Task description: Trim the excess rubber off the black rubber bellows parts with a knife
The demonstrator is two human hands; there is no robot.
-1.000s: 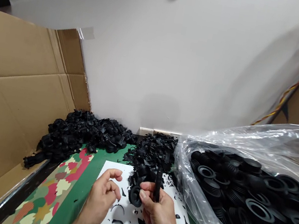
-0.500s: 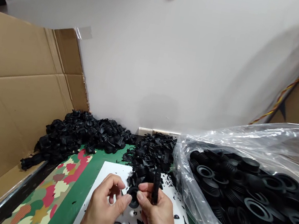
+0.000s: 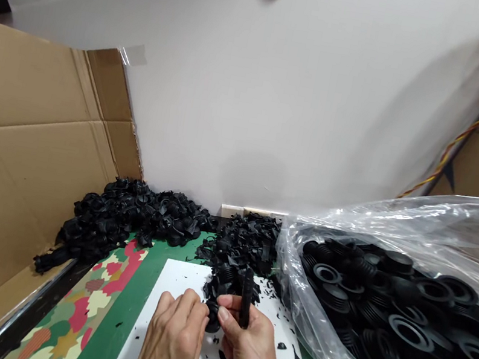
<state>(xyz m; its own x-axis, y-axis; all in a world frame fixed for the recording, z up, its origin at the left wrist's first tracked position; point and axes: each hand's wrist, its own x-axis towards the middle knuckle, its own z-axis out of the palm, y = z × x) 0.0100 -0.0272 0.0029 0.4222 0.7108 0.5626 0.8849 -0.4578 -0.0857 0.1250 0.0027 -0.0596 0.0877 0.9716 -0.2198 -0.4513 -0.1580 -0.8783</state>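
Both hands meet low in the middle over a white sheet [image 3: 176, 282]. My left hand [image 3: 173, 340] has its fingers curled onto a small black rubber part [image 3: 212, 316], gripping it. My right hand [image 3: 248, 346] pinches the same part with thumb and forefinger and also grips an upright black tool [image 3: 245, 304]. Black offcuts [image 3: 285, 346] are scattered on the sheet around the hands.
A clear plastic bag [image 3: 397, 224] full of black rubber bellows parts [image 3: 386, 314] fills the right. Heaps of black parts [image 3: 127, 219] and black scraps [image 3: 241, 247] lie along the wall. Cardboard [image 3: 20, 143] walls the left. A green mat [image 3: 145, 274] and a patterned cloth [image 3: 78, 318] cover the table.
My left hand moved right from an open, empty pose and closed onto the rubber part held by my right hand. The right hand stayed about where it was.
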